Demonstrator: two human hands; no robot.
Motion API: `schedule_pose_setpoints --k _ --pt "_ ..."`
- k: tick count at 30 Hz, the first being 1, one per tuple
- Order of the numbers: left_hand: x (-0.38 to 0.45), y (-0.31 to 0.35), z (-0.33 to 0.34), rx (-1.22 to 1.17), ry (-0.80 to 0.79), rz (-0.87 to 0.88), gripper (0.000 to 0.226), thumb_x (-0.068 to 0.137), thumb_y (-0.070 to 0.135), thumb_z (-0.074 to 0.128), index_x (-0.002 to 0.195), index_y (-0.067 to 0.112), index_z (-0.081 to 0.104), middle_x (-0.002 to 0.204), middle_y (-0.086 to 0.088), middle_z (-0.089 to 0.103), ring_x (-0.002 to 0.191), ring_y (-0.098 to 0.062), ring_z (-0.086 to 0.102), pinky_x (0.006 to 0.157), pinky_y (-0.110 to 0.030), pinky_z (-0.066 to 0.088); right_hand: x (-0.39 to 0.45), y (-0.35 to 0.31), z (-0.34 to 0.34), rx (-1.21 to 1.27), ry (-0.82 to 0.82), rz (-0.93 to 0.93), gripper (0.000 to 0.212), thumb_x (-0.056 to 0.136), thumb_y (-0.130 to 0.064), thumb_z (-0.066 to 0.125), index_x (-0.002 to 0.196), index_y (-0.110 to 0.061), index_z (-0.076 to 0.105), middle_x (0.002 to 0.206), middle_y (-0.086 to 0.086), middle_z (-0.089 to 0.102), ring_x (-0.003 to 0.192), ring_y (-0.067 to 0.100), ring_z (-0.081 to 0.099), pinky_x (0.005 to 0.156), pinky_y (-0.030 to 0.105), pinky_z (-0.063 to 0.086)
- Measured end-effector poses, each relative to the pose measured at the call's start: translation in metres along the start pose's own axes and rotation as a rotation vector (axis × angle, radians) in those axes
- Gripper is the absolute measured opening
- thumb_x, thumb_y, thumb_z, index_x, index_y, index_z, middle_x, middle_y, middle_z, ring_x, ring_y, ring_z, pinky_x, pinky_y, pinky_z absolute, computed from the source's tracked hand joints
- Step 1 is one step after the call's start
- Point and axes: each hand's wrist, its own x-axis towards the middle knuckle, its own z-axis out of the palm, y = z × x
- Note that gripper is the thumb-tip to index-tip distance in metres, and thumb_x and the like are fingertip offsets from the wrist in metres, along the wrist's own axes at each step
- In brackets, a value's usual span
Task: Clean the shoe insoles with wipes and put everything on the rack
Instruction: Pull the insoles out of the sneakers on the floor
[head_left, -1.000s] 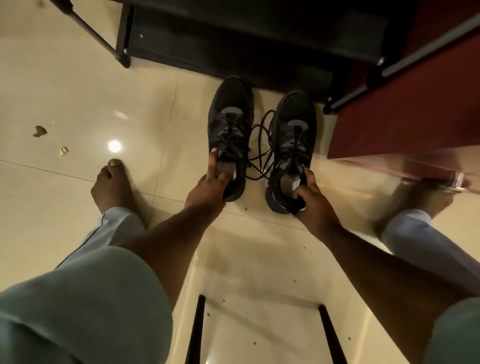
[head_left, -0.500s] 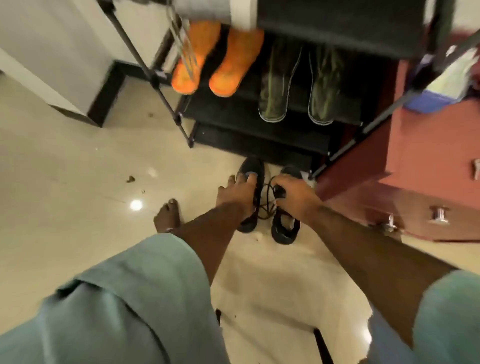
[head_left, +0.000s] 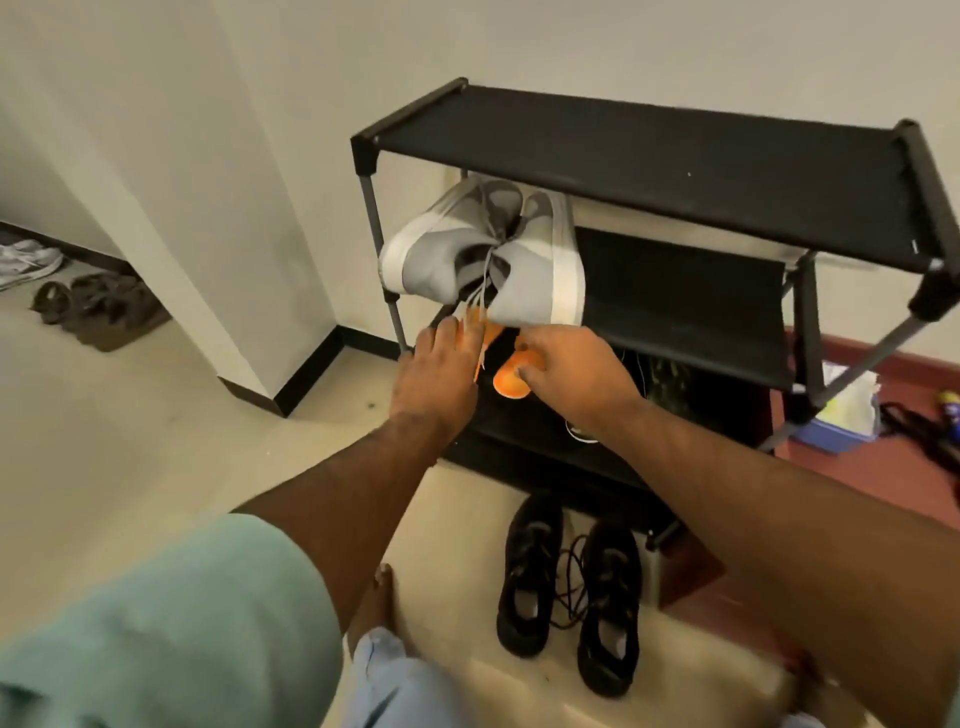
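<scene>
**Both hands at the orange shoes**

Your left hand (head_left: 434, 371) lies flat, fingers straight, on one orange shoe (head_left: 475, 332). Your right hand (head_left: 569, 371) grips the other (head_left: 511, 382). Grey shoes (head_left: 483, 260) sit just above on the rack (head_left: 649, 140); black shoes (head_left: 569, 592) lie below your wrists.

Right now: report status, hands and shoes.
Left hand and right hand on orange shoes, rack lower shelf. Black shoes on floor. Grey shoes overhang.

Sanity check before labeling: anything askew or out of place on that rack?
Yes. The grey shoes lie tipped on their sides, soles outward, at the left end of the rack's middle shelf, overhanging its edge. The black shoes sit on the floor with laces loose and tangled between them.
</scene>
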Motion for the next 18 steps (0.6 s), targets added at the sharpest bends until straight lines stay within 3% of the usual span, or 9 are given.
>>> schedule_pose_setpoints --k 2,5,7,10,13,15,18 --pt "0.023 -0.01 -0.003 0.116 0.035 0.01 0.081 0.086 0.022 0.067 0.152 0.025 0.02 0.154 -0.012 0.022 0.14 -0.035 0.026 0.108 -0.051 0.037 0.021 0.0 -0.002 -0.152 0.037 -0.097 0.035 0.087 -0.024 0.059 0.122 -0.017 0.058 0.124 0.002 0.058 0.119 0.021 0.048 0.099 0.038 0.043" --pt "0.058 -0.025 -0.006 0.275 0.007 0.019 0.094 0.086 0.029 0.071 0.154 0.03 0.006 0.163 -0.016 -0.007 0.149 -0.044 -0.006 0.119 -0.058 0.013 0.054 0.009 0.005 -0.411 0.037 -0.11 0.063 0.086 -0.018 0.06 0.143 -0.024 0.033 0.152 0.009 0.029 0.142 0.028 0.021 0.116 0.041 0.021" --pt "0.078 -0.033 -0.006 0.318 -0.03 0.04 0.096 0.089 0.029 0.068 0.155 0.034 -0.001 0.162 -0.017 -0.018 0.147 -0.047 -0.015 0.119 -0.062 0.003 0.073 0.014 0.01 -0.489 -0.013 -0.054 0.077 0.087 -0.011 0.057 0.149 -0.03 0.015 0.158 0.012 0.007 0.145 0.035 0.004 0.118 0.046 0.009" --pt "0.101 -0.039 -0.005 0.396 -0.048 0.098 0.1 0.086 0.036 0.071 0.155 0.036 -0.003 0.16 -0.02 -0.022 0.145 -0.051 -0.017 0.117 -0.067 0.0 0.094 0.012 0.015 -0.618 -0.12 0.005 0.087 0.089 -0.013 0.057 0.149 -0.037 -0.001 0.157 0.015 -0.015 0.142 0.044 -0.008 0.116 0.053 0.002" --pt "0.116 -0.043 -0.007 0.485 -0.041 0.147 0.104 0.08 0.031 0.078 0.155 0.036 0.006 0.16 -0.022 -0.022 0.145 -0.055 -0.013 0.115 -0.07 0.0 0.111 0.004 0.015 -0.684 -0.183 0.073 0.082 0.087 -0.015 0.061 0.149 -0.035 0.01 0.155 0.021 -0.016 0.14 0.052 -0.005 0.114 0.058 0.005" --pt "0.123 -0.045 -0.011 0.507 -0.038 0.177 0.083 0.085 0.018 0.073 0.153 0.029 0.026 0.162 -0.021 -0.015 0.145 -0.056 -0.003 0.117 -0.067 0.009 0.121 -0.001 0.014 -0.706 -0.234 0.111 0.072 0.086 -0.019 0.065 0.145 -0.03 0.026 0.155 0.023 -0.012 0.138 0.055 0.0 0.112 0.061 0.011" --pt "0.125 -0.048 -0.021 0.497 -0.044 0.174 0.057 0.09 0.011 0.066 0.143 0.017 0.045 0.163 -0.021 -0.001 0.145 -0.053 0.012 0.118 -0.061 0.02 0.127 -0.005 0.009 -0.698 -0.266 0.155 0.063 0.087 -0.026 0.066 0.141 -0.026 0.034 0.156 0.023 -0.006 0.136 0.057 0.008 0.108 0.064 0.02"
